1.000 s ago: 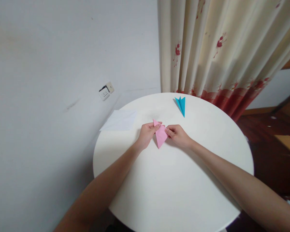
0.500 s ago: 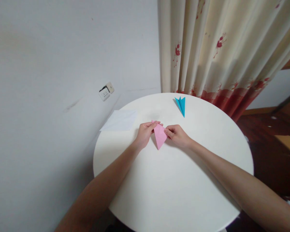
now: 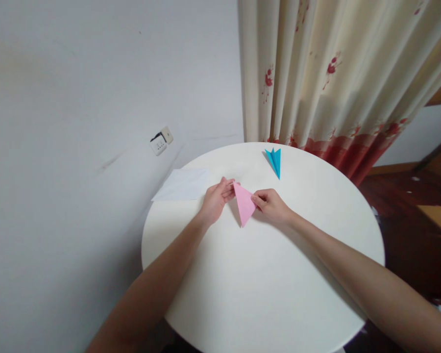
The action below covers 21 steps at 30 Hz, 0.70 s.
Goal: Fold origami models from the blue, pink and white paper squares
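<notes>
A folded piece of pink paper is held over the middle of the round white table, one point directed down toward me. My right hand pinches its right corner between thumb and fingers. On the other side, my left hand has its fingers stretched out, the tips close to the upper left corner of the pink paper. Whether those fingertips touch the paper I cannot tell. Farther back lies a blue folded paper plane, its nose toward me.
White sheets of paper lie at the left edge of the table. A wall with a socket rises on the left. Behind the table hangs a cream curtain with red flowers.
My left hand has loosened its hold on the pink paper, its thumb and fingers opening and shifting slightly left. The right hand keeps its pinch, and the paper has moved slightly right.
</notes>
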{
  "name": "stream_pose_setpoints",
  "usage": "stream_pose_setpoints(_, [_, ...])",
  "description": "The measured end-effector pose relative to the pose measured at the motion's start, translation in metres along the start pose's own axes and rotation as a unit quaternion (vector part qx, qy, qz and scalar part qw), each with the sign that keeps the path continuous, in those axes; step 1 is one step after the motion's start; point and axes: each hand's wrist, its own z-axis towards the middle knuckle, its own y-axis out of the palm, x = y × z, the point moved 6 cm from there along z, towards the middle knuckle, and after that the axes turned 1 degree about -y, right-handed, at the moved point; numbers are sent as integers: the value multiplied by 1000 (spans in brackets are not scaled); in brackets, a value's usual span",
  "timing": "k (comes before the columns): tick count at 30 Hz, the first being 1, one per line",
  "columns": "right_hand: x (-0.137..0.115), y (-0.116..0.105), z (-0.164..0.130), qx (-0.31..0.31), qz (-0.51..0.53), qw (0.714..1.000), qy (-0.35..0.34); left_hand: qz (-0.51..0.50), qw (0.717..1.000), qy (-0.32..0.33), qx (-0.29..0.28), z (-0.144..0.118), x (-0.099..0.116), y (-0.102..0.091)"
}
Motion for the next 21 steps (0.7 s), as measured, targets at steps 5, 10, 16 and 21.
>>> stream_pose_setpoints(5, [1,-5,2,33,-10,999,4,134,982,-35,-127,-11,-29,24])
stream_pose_setpoints(10, [1,-7,2,50,-30,998,9,167,981,-31,-96,-10,-33,19])
stream_pose_setpoints(16, [1,-5,4,27,-30,999,-6,170,981,-36,-88,-10,-28,20])
stream_pose_setpoints(21, [5,-3,6,29,-10,1000,-4,187,979,-29,-69,-8,-27,17])
